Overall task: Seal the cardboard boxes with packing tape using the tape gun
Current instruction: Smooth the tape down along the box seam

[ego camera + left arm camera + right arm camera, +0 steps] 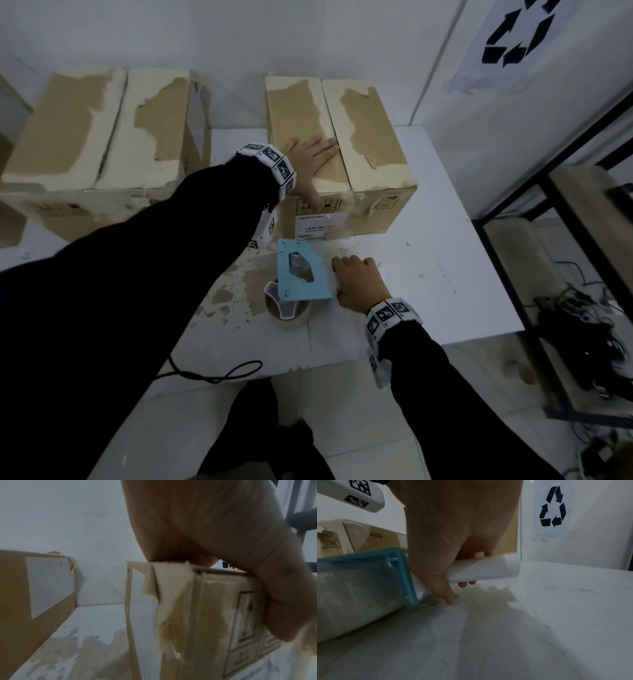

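Note:
Two closed cardboard boxes with torn, peeling tops stand on a white table (pixel 435 274). My left hand (pixel 315 154) lies flat on the near part of the right box (pixel 370 147), fingers straight beside its centre seam and thumb (pixel 283 601) down its front face (pixel 223 615). The left box (pixel 92 137) stands apart and untouched. A blue tape gun (pixel 301 274) with a tape roll (pixel 287 308) lies on its side on the table in front of the right box. My right hand (pixel 356 277) curls round its white handle (pixel 488 569), next to the blue frame (pixel 399 568).
A black metal shelf (pixel 548 240) stands right of the table, with tangled cables (pixel 582 325) on its lower level. A recycling sign (pixel 517 34) is taped to the right wall. A black cable (pixel 212 373) loops over the table's front edge. Tape residue (pixel 253 284) stains the table.

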